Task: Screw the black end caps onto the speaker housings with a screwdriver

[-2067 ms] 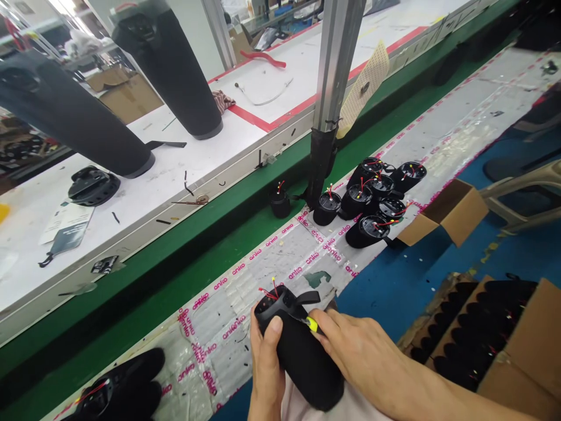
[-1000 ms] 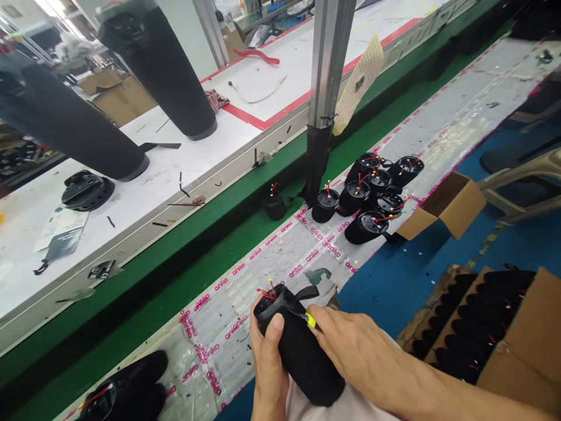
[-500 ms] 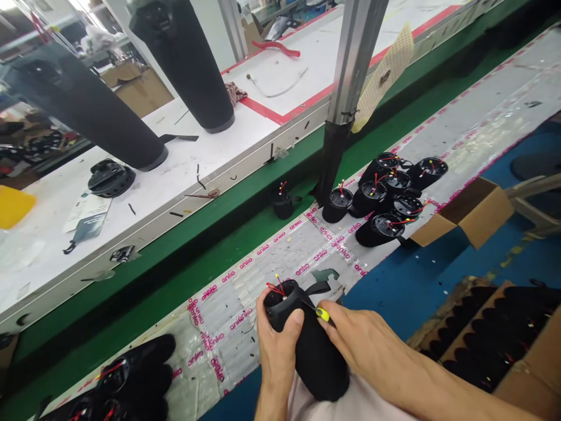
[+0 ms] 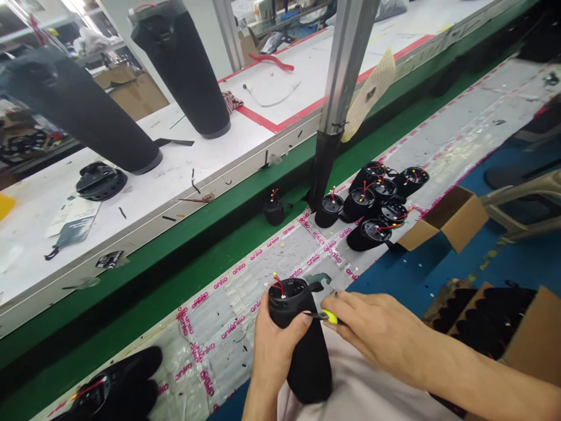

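Note:
My left hand [image 4: 278, 336] is wrapped round a black cylindrical speaker body [image 4: 309, 362], which leans over my lap with its open end up. Red wires with small connectors stick out of that end, and a black strap loop hangs at its side. In my closed right hand [image 4: 368, 327] is a yellow utility knife [image 4: 329, 316]. Its thin dark blade points left and reaches the speaker's side just below the rim, close to my left thumb. Most of the knife's handle is hidden by my fingers.
Several similar speaker bodies [image 4: 370, 234] stand on the plastic-covered ledge [image 4: 236, 304], and more lie at lower left. Two tall black speakers [image 4: 188, 76] stand on the white bench [image 4: 144, 199]. A metal post [image 4: 346, 64] rises ahead. An open cardboard box [image 4: 456, 219] sits to the right.
The speaker body has turned more upright, its lower end swinging left. My right hand and the knife have shifted slightly right, with more of the blade showing. The camera view has moved a little.

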A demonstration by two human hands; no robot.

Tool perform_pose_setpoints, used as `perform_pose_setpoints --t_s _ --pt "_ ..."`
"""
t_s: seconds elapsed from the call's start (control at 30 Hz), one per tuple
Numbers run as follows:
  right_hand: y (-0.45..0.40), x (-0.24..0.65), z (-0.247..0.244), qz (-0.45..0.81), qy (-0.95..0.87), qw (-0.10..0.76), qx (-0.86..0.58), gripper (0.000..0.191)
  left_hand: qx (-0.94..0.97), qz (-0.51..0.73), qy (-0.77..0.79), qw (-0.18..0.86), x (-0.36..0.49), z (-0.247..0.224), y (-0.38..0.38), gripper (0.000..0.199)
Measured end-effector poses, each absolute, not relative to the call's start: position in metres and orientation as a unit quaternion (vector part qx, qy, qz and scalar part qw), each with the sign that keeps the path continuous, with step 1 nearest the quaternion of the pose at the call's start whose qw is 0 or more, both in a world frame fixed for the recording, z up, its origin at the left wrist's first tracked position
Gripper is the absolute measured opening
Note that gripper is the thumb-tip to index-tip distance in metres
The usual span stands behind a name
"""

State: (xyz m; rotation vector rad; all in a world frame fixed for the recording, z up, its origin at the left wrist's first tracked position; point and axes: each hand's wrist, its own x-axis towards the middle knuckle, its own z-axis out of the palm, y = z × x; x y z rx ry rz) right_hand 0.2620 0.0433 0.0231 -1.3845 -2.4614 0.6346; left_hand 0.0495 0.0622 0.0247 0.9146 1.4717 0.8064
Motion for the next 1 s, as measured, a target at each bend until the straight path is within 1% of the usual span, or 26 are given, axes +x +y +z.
perform_pose_setpoints --t_s 0.07,0.13,0.23,0.33,0.57,0.77,1.0 --pt "0.049 0.262 0.025 0.157 -0.867 0.114 -0.459 0.016 0.411 0.321 0.642 0.563 0.05 0.025 0.062 0.052" --pt "0.052 0.264 0.024 0.116 -0.882 0.1 -0.446 0.02 0.414 0.307 0.658 0.549 0.05 0.023 0.061 0.058" --pt "0.054 0.268 0.021 0.084 -0.897 0.076 -0.427 0.025 0.408 0.3 0.674 0.538 0.053 0.023 0.06 0.069" --pt "0.056 0.27 0.02 0.067 -0.904 0.059 -0.418 0.028 0.399 0.305 0.676 0.539 0.056 0.027 0.061 0.068" --pt "0.06 0.273 0.025 0.033 -0.909 0.044 -0.413 0.032 0.427 0.271 0.683 0.527 0.058 0.03 0.064 0.063" --pt "0.061 0.276 0.024 0.049 -0.909 0.042 -0.411 0.025 0.435 0.265 0.683 0.524 0.059 0.029 0.065 0.06" --pt "0.063 0.276 0.026 0.056 -0.908 0.054 -0.412 0.024 0.436 0.252 0.686 0.525 0.061 0.029 0.068 0.06"
